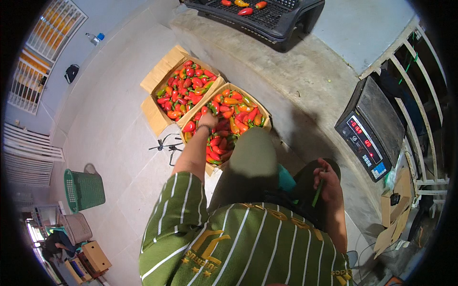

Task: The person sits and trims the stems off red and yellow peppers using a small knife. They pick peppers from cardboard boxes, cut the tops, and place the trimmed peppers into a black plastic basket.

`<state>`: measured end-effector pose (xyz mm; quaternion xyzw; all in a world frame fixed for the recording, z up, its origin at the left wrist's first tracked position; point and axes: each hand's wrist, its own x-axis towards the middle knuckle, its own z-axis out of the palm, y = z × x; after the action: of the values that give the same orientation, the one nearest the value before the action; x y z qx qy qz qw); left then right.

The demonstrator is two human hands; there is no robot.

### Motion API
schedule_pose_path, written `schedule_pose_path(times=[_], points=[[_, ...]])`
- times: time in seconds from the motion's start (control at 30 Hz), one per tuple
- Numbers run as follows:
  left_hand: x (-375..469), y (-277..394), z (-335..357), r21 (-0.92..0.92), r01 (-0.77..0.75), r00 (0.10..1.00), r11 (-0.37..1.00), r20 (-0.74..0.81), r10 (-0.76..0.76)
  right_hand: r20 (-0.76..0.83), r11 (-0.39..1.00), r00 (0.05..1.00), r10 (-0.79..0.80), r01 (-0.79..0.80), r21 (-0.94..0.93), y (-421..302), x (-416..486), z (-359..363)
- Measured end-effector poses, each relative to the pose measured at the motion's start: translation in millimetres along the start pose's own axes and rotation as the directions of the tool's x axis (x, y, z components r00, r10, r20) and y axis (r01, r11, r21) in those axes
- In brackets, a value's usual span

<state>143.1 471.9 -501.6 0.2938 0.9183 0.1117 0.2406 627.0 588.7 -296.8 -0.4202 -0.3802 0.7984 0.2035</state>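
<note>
My left hand (208,121) reaches down into a cardboard box (269,119) full of red, orange and partly green peppers (234,124). Its fingers are among the peppers, and whether they grip one is hidden. Against that box's far left side stands a second open cardboard box (157,105), also full of mostly red peppers (186,85). Over my right thigh, away from the boxes, my right hand (326,178) holds a slender green object (317,193). What that object is cannot be made out. My left knee overlaps the near box's corner.
A black plastic crate (275,21) with several peppers rests on the concrete ledge (229,30). At right stands a digital scale (372,125) with a lit display. Black cord (162,146) lies beside the boxes. A green basket (86,189) and a person (55,245) are at left.
</note>
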Motion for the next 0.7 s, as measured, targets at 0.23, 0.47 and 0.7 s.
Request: schedule_pose_path(times=[0.23,0.47,0.7], points=[[-75.9,-35.7,36.6,0.063,0.277,0.956,0.959,0.083,-0.282,0.046,0.994,0.995,0.086,-0.089,0.067,3.6,4.8,-9.2],[-70.6,-34.2,15.4,-0.097,0.098,0.991,0.991,-0.085,-0.106,0.035,0.989,0.992,0.118,-0.115,-0.089,-14.7,5.5,15.6],[-154.6,94.6,-97.6,-0.914,0.304,0.746,0.268,0.403,0.53,0.363,0.399,0.851,-0.38,0.505,-0.765,-23.4,22.1,74.1]])
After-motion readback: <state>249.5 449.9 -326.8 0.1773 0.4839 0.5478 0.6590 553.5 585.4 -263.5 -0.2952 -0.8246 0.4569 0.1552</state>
